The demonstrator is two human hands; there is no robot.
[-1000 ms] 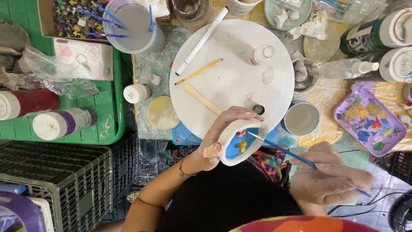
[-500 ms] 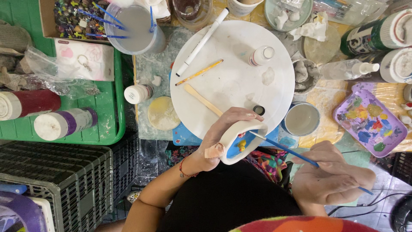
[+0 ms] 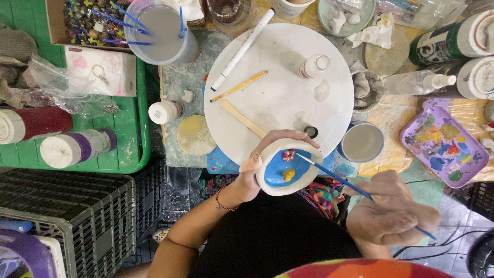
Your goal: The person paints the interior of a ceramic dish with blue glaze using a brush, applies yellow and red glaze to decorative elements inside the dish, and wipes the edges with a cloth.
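A: What is the left hand (image 3: 260, 167) doing?

B: It is curling round a small white dish (image 3: 288, 169), fingers wrapping over the far rim and thumb pressing the near side. The dish is sitting tilted in that closed grip, just off the near edge of the round white board (image 3: 280, 98), above the person's lap. Its inside is showing blue, with a yellow blob and a small red-and-white flower.

A: And the right hand (image 3: 392, 215)?

B: It is pinching a thin blue brush (image 3: 355, 189), fingers narrowed tightly on the handle. The brush tip is touching the dish near the flower.

A: What is lying on the board?

B: A white marker (image 3: 243, 48), a yellow pencil (image 3: 239, 86), a flat wooden stick (image 3: 242, 118), a small white bottle (image 3: 313, 66) and a little black cap (image 3: 310, 131).

A: And around it?

B: A cup of cloudy water (image 3: 363, 142) is standing just right of the board, and a purple palette (image 3: 443, 141) with mixed colours is lying further right. A clear tub (image 3: 158, 32) holding blue brushes is standing at the upper left. A green tray (image 3: 126, 134) on the left is carrying two lying bottles, one red, one purple, and a dark plastic crate (image 3: 72, 216) is sitting below it.
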